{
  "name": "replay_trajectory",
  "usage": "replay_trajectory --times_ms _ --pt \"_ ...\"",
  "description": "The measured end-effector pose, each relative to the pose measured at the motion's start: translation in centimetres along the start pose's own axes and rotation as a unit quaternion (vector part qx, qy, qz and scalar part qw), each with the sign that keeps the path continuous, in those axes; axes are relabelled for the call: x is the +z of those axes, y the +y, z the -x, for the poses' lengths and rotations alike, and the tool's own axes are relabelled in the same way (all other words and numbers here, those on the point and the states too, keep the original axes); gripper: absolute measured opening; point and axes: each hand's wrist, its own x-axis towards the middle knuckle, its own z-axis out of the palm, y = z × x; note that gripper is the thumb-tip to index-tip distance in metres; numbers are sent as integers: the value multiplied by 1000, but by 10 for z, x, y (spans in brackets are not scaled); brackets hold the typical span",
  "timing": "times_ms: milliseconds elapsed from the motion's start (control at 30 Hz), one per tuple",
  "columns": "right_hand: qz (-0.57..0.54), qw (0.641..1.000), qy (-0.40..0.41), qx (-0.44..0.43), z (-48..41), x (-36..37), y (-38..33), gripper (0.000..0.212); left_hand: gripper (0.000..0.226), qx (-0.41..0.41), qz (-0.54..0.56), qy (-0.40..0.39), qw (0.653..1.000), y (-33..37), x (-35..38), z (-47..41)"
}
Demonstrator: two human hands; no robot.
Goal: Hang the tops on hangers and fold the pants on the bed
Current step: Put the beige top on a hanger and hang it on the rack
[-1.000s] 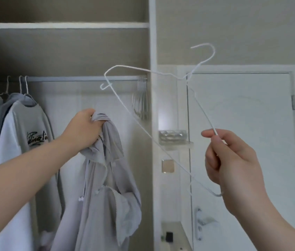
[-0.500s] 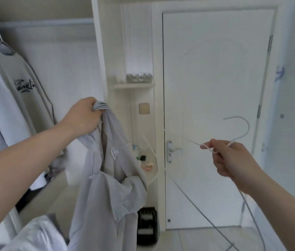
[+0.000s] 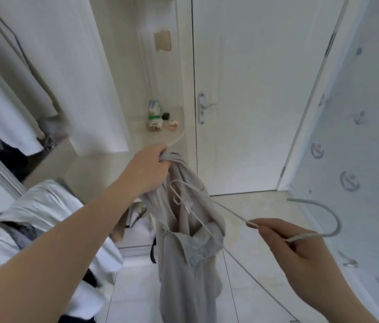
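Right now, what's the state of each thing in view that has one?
Grey fabric top, bunched at its top edge in the left hand, hanging limp, not yet on a hanger.
White wire hanger, pinched near its hook by the right hand, one end at the top's opening.
White door, shut.
White garment in the wardrobe, hanging.
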Motion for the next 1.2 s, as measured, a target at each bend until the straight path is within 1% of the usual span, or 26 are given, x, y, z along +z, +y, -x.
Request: replay_trajectory --times_ms 67,133,167,267,367,400,467,533,567,633,667,700,733,767,800,833,867,933,1000,1067,1133,1200 --pt "22 1000 -9 9 7 5 7 22 14 2 22 -22 1000 5 17 20" --pt "45 998 -26 24 8 6 17 29 13 7 42 -41 998 14 31 38" --pt "57 997 -37 26 7 5 22 30 11 9 56 -54 997 19 37 45" --pt "72 994 -80 33 -5 11 34 24 13 13 119 -85 989 38 48 62" --pt "74 993 -85 42 -18 38 50 24 15 4 199 -117 973 58 54 73" --pt "60 994 -77 44 -20 48 53 25 16 -6 220 -125 967 63 55 76" --pt "-22 998 -43 42 -19 62 58 25 20 -34 242 -142 959 67 57 82" --pt "-101 994 -15 38 -19 65 59 21 23 -56 222 -174 958 67 56 88" --pt "-126 991 -17 35 -18 65 59 20 23 -58 210 -195 956 68 54 91" --pt "-188 981 -31 37 -17 64 58 22 19 -42 201 -224 953 67 51 95" --pt "-220 974 -34 42 -17 62 58 22 21 -26 189 -228 955 67 47 98" --pt "-237 970 -38 45 -18 58 58 22 28 0 148 -215 965 66 41 100" --pt "-236 970 -41 44 -19 53 58 23 35 47 70 -177 981 64 36 102" --pt "-229 972 -46 39 -19 49 59 24 40 118 -34 -119 985 59 30 103" --pt "-226 972 -51 35 -20 44 59 25 44 189 -132 -72 970 56 23 104" --pt "-228 971 -57 32 -20 40 58 25 46 233 -198 -65 950 53 19 105" --pt "-233 970 -59 26 -20 37 55 24 47 246 -238 -93 935 51 18 105" --pt "-228 972 -56 4 -22 34 49 28 52 231 -262 -149 925 48 26 109" --pt "-199 979 -50 -16 -23 38 47 45 54 220 -268 -152 926 45 44 116" --pt "-176 983 -49 -7 -24 46 48 52 55 216 -269 -138 928 43 63 125" --pt "-141 989 -46 15 -26 52 52 52 53 200 -245 -142 938 39 78 129" --pt "-116 993 -20 25 -27 53 58 48 44 162 -186 -167 955 30 85 132"
